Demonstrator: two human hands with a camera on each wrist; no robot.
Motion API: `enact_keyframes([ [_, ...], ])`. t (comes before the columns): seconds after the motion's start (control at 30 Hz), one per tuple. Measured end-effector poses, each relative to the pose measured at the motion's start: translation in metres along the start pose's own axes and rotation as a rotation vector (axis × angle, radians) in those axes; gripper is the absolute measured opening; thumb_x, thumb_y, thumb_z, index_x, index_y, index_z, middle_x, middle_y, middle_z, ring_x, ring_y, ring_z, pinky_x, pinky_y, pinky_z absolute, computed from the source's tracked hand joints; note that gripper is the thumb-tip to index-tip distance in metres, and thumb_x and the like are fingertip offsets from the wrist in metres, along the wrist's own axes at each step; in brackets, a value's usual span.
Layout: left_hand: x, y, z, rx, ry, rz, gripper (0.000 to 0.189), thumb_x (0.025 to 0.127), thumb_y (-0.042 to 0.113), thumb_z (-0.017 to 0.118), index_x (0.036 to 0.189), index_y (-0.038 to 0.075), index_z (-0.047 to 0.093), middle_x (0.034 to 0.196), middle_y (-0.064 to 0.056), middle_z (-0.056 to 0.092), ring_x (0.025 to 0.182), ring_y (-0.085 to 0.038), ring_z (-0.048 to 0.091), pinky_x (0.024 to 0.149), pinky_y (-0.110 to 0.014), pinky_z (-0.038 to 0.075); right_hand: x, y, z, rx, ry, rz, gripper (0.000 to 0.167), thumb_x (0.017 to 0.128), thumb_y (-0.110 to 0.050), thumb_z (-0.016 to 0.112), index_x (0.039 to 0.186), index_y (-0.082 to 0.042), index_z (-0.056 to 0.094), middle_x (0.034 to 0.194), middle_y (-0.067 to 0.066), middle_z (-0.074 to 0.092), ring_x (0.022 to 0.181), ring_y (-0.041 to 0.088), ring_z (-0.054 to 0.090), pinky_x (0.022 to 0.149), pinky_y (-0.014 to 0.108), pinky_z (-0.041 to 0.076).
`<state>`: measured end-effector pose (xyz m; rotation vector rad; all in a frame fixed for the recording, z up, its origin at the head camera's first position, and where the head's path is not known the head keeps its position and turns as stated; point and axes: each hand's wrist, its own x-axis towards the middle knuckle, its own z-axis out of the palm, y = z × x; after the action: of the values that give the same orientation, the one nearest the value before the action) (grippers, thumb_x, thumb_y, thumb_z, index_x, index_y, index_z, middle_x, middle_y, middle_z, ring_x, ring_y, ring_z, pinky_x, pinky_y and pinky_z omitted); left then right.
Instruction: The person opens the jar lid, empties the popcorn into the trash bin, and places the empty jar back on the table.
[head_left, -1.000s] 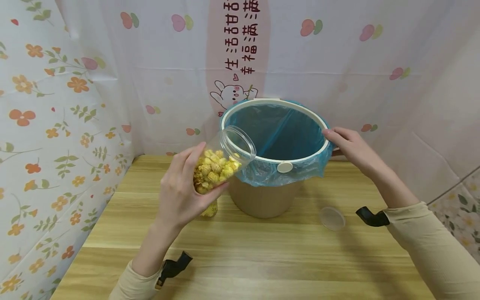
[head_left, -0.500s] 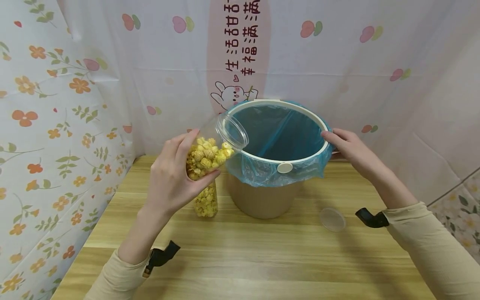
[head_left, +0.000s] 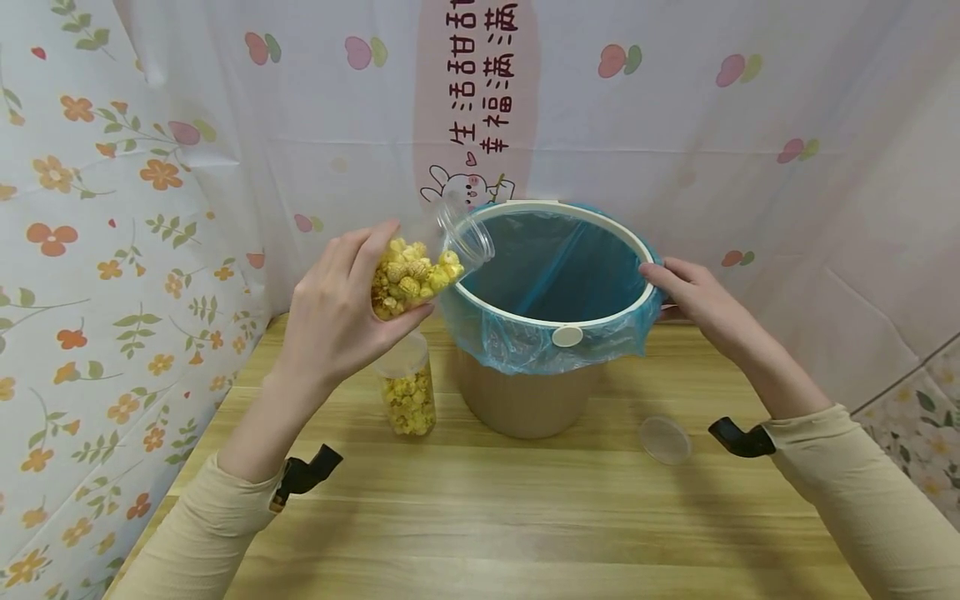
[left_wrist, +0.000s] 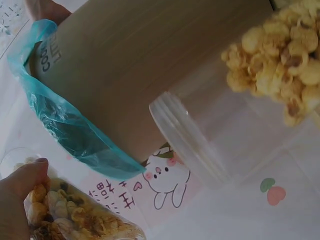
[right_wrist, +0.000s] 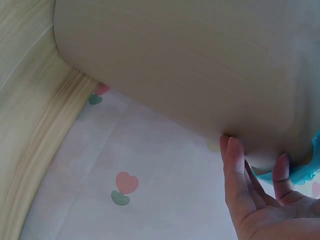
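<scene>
My left hand (head_left: pixel 330 308) grips a clear plastic jar (head_left: pixel 412 279) of yellow popcorn, thumb and fingers around its sides. The jar is uncapped and tilted, its mouth over the left rim of a trash can (head_left: pixel 525 408). Popcorn lies along its lower side; none is seen falling. Part of this jar (left_wrist: pixel 75 215) also shows in the left wrist view. My right hand (head_left: pixel 697 300) holds the can's right rim, thumb on top and fingers against the outer wall (right_wrist: pixel 200 80). A blue liner bag (head_left: pixel 540 346) folds over the rim. The can's bottom is hidden.
A second popcorn jar (head_left: pixel 408 400) stands upright left of the can, below my left hand. A round translucent lid (head_left: pixel 665 440) lies on the wooden table (head_left: pixel 510 517) to the can's right. Printed curtains (head_left: pixel 337 108) hang behind and at the left.
My left hand has moved up and a little left with the jar, bringing more of the standing jar into view. My right hand stays at the rim.
</scene>
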<state>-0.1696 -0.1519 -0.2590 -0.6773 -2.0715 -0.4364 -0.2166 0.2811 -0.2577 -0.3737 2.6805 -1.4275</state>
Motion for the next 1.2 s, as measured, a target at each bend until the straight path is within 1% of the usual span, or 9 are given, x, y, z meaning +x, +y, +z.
enact_keyframes([
  [0.23,0.016,-0.009,0.005,0.050,-0.058,0.057,0.088,0.075,0.041,0.089,0.146,0.009,0.049,0.126,-0.017,0.064,0.108,-0.036,0.062,0.080,-0.053,0.059,0.000,0.000,0.001,0.011,0.000,0.005,0.053,0.108,-0.046,0.044,0.132,0.002,0.052,0.096,-0.013,0.066,0.090,0.001,0.069,0.079,0.019,0.060],
  [0.47,0.025,-0.016,0.006,0.100,-0.120,0.101,0.086,0.079,0.042,0.086,0.147,0.007,0.046,0.128,-0.020,0.062,0.112,-0.039,0.062,0.086,-0.054,0.060,-0.001,0.000,0.002,0.020,-0.004,0.021,0.054,0.108,-0.046,0.045,0.134,0.001,0.051,0.097,-0.012,0.066,0.091,0.001,0.069,0.080,0.019,0.060],
  [0.57,0.031,-0.018,0.007,0.101,-0.126,0.118,0.086,0.078,0.039,0.088,0.147,0.007,0.047,0.129,-0.020,0.062,0.113,-0.038,0.062,0.086,-0.054,0.060,-0.001,-0.001,0.001,0.014,0.000,0.023,0.056,0.108,-0.048,0.045,0.136,0.000,0.051,0.099,-0.011,0.066,0.091,0.001,0.069,0.080,0.019,0.060],
  [0.73,0.044,-0.020,0.009,0.097,-0.128,0.148,0.084,0.078,0.034,0.088,0.147,0.008,0.048,0.130,-0.019,0.062,0.113,-0.038,0.062,0.085,-0.054,0.059,-0.001,0.000,0.000,0.008,0.011,0.041,0.056,0.108,-0.047,0.045,0.137,0.000,0.050,0.098,-0.013,0.065,0.090,0.001,0.068,0.079,0.018,0.059],
  [0.87,0.054,-0.022,0.008,0.115,-0.165,0.158,0.082,0.079,0.033,0.087,0.147,0.008,0.048,0.132,-0.018,0.061,0.117,-0.038,0.061,0.089,-0.055,0.058,0.000,0.001,-0.001,0.001,0.003,0.042,0.056,0.108,-0.046,0.043,0.138,0.001,0.049,0.098,-0.014,0.065,0.091,-0.001,0.067,0.079,0.018,0.059],
  [1.03,0.064,-0.025,0.007,0.129,-0.223,0.167,0.085,0.079,0.031,0.088,0.150,0.011,0.046,0.135,-0.017,0.061,0.122,-0.038,0.060,0.099,-0.056,0.055,0.000,0.001,0.000,0.000,-0.002,0.043,0.054,0.108,-0.046,0.043,0.137,0.000,0.049,0.097,-0.015,0.064,0.091,0.000,0.067,0.080,0.018,0.059],
  [1.1,0.066,-0.026,0.007,0.128,-0.238,0.172,0.086,0.079,0.031,0.088,0.151,0.012,0.045,0.135,-0.017,0.062,0.122,-0.038,0.060,0.101,-0.056,0.055,0.000,0.000,0.000,0.000,-0.004,0.042,0.054,0.108,-0.045,0.043,0.137,0.000,0.049,0.097,-0.014,0.064,0.091,0.000,0.067,0.080,0.019,0.059],
  [1.2,0.070,-0.026,0.007,0.130,-0.250,0.182,0.085,0.078,0.030,0.089,0.150,0.013,0.046,0.135,-0.017,0.062,0.122,-0.039,0.060,0.101,-0.056,0.054,0.000,0.000,0.000,-0.001,-0.004,0.041,0.055,0.108,-0.046,0.043,0.138,0.000,0.048,0.097,-0.015,0.064,0.091,0.000,0.067,0.080,0.019,0.059],
])
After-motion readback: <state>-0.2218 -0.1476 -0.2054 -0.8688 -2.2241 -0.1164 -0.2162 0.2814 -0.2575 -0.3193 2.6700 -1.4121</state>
